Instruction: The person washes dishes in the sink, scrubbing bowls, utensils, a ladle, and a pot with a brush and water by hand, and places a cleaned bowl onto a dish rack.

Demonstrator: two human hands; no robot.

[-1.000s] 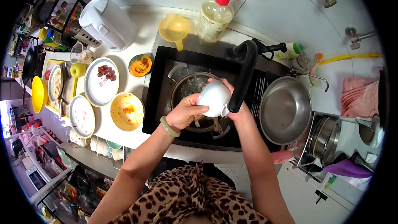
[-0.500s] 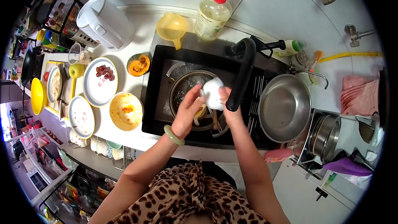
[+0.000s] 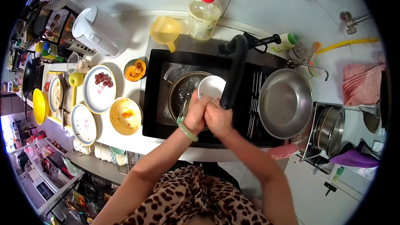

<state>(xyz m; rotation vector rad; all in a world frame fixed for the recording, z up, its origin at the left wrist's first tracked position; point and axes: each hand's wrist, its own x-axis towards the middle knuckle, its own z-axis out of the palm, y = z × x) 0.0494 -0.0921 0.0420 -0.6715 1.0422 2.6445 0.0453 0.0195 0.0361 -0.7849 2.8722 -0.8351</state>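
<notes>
A small white bowl (image 3: 211, 86) is held over the black sink (image 3: 152, 100), its inside turned up toward me. My left hand (image 3: 196, 112) and my right hand (image 3: 219, 118) touch each other at the bowl's near edge, with fingers closed on it; some fingertips are hidden. Below them a steel pot (image 3: 175, 93) stands in the sink with water in it. Several thin utensils (image 3: 184, 107) lean in the pot beside my left hand. Just right of the bowl, the black faucet (image 3: 236, 73) arches over the sink.
Left of the sink are a stained yellowish bowl (image 3: 121, 126), a cut pumpkin (image 3: 135, 70) and a plate with grapes (image 3: 99, 102). Behind stand a soap bottle (image 3: 203, 21), a yellow ladle (image 3: 165, 29) and a white kettle (image 3: 104, 37). A large steel basin (image 3: 285, 102) sits on the right.
The white bowl has turned so its inside faces up. My hands have come together at its near edge, the right moving left and nearer me. The view has shifted slightly.
</notes>
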